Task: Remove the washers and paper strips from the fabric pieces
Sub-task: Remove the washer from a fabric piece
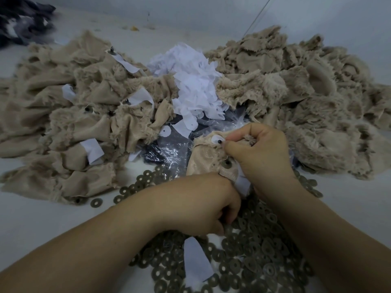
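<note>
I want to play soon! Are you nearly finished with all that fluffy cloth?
Not yet. Done: a big pile of washers and a heap of paper strips. Now: the left hand and right hand work on one fabric piece. Left: the pile on the left has strips on.

Pale white counter (pixel 31 218) fills view. Plain light wall (pixel 211 9) behind. Dark grey cloth (pixel 21 20) bunched far left corner. Dim, even light.
</note>
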Demonstrator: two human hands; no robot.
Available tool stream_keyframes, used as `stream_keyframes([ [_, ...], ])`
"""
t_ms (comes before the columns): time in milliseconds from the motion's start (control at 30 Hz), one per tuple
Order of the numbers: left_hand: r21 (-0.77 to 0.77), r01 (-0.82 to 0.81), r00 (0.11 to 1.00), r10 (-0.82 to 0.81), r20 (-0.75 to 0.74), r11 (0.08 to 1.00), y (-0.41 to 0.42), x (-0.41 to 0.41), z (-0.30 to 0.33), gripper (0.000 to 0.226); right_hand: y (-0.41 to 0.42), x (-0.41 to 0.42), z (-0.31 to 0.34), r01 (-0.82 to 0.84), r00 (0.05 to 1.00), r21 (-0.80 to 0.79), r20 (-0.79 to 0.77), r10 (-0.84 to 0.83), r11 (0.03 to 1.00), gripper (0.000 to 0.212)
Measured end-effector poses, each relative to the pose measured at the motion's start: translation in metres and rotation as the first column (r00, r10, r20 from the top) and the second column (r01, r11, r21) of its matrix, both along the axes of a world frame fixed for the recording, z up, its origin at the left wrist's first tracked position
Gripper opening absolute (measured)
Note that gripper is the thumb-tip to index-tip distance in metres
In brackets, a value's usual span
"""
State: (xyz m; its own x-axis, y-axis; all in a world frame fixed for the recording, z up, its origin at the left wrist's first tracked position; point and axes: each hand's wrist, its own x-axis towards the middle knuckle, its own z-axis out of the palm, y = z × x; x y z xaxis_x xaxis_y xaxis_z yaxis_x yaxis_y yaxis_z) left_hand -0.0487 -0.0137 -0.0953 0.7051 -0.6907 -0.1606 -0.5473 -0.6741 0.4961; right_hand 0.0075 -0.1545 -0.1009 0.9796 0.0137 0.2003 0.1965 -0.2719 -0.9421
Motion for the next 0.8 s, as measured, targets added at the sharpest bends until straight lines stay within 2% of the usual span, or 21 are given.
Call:
stream_keyframes([
  [233, 0.028, 0.003, 0.999, -0.004, 0.041, 1.000, 0.000, -0.001, 0.002, 0.018, 0.000, -0.002, 0.000, 0.008, 1.000, -0.027, -0.009, -0.008, 1.000, 0.014],
  [333, -0.026, 0.025, 1.000, -0.025, 0.018, 0.999, 0.004, 0.001, 0.002, 0.016, 0.001, -0.001, -0.001, 0.005, 1.000, -0.031, 0.000, -0.005, 0.999, 0.014],
  [467, -0.227, -0.061, 0.998, 0.052, -0.042, 0.972, 0.009, 0.004, 0.005, 0.010, 0.003, -0.001, 0.001, 0.005, 1.000, -0.015, -0.007, -0.005, 1.000, 0.016],
  [533, -0.457, -0.202, 0.978, 0.201, -0.050, 0.866, 0.011, 0.005, 0.008, 0.008, 0.003, -0.002, 0.003, 0.006, 1.000, -0.009, -0.010, -0.006, 1.000, 0.018],
  [600, -0.711, -0.311, 0.909, 0.416, -0.029, 0.630, 0.013, 0.007, 0.008, 0.005, 0.003, -0.004, 0.005, -0.006, 1.000, -0.007, -0.021, 0.006, 1.000, 0.017],
  [633, -0.784, -0.305, 0.852, 0.523, 0.029, 0.541, 0.013, 0.009, 0.007, 0.003, 0.003, -0.005, 0.006, -0.014, 1.000, -0.013, -0.022, 0.014, 1.000, 0.017],
  [667, -0.812, -0.272, 0.780, 0.613, 0.128, 0.516, 0.014, 0.010, 0.005, 0.002, 0.004, -0.007, 0.007, -0.021, 1.000, -0.021, -0.016, 0.020, 1.000, 0.018],
  [733, -0.763, -0.212, 0.634, 0.680, 0.368, 0.611, 0.014, 0.014, 0.000, 0.005, 0.005, -0.010, 0.008, -0.032, 0.999, -0.030, -0.009, 0.031, 0.999, 0.020],
  [800, -0.684, -0.191, 0.554, 0.652, 0.517, 0.704, 0.015, 0.016, -0.007, 0.008, 0.006, -0.012, 0.009, -0.047, 0.999, -0.030, -0.010, 0.047, 0.998, 0.020],
])
